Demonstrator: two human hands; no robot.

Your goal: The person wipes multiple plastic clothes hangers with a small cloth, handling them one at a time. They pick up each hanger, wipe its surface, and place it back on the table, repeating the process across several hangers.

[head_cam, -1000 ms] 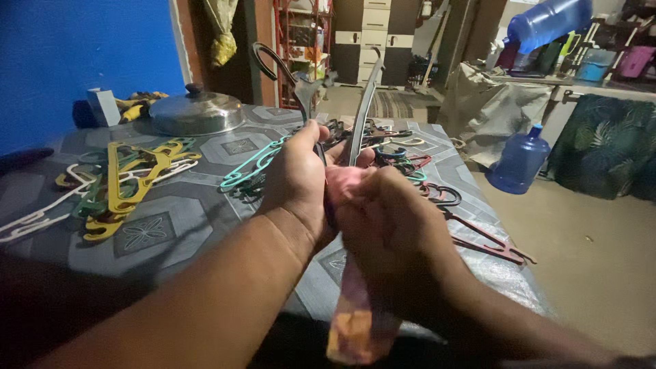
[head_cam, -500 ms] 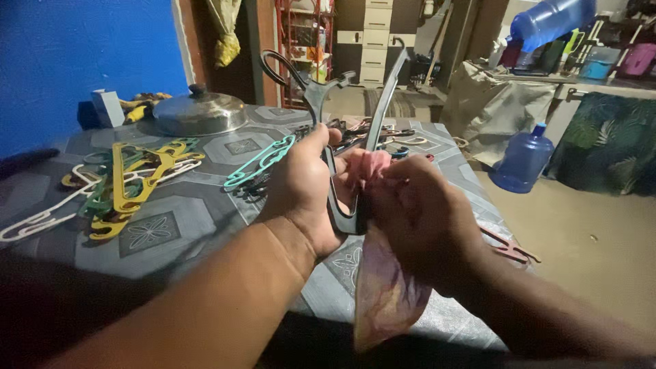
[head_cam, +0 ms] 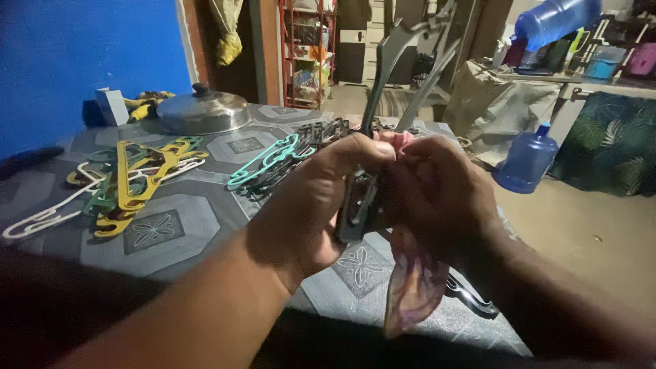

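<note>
A: Changed in the last second?

B: Lifted and turned, mostly. Dark grey plastic clothes hanger [head_cam: 383,61] now standing steeper and higher than a second ago, top end running out past the upper edge of the view; the hook, plain to see before, no longer clear.

A: And the hands?

B: Left hand [head_cam: 307,205] closed round the hanger's lower end, thumb stretched across the top, fingers curled tight on the plastic. Right hand [head_cam: 437,198] closed too, pinching a thin pinkish-purple cloth [head_cam: 413,287] against the same stretch of hanger. Drawn closer together than before, nearly touching at the thumbs.

A: Cloth shifted?

B: Yes. Bunched higher, a bit of pink showing between the thumbs, the loose tail hanging below the right palm. Hard to tell whether wrapped round the bar or just pressed on it.

A: So where in the work?

B: Judging by the grip, same hanger in hand, held in the air above the near edge of the grey patterned table [head_cam: 157,232], cloth moved to a new part of it. Not set down.

A: Around it?

B: Yellow plastic hangers [head_cam: 130,184] in a heap to the left, a teal hanger [head_cam: 266,160] beside a pile of dark hangers [head_cam: 307,137] just behind the hands, a black hanger [head_cam: 471,297] at the table's near right edge. Round steel lid [head_cam: 203,109] at the back, blue water jug [head_cam: 526,160] on the floor, well apart.
</note>
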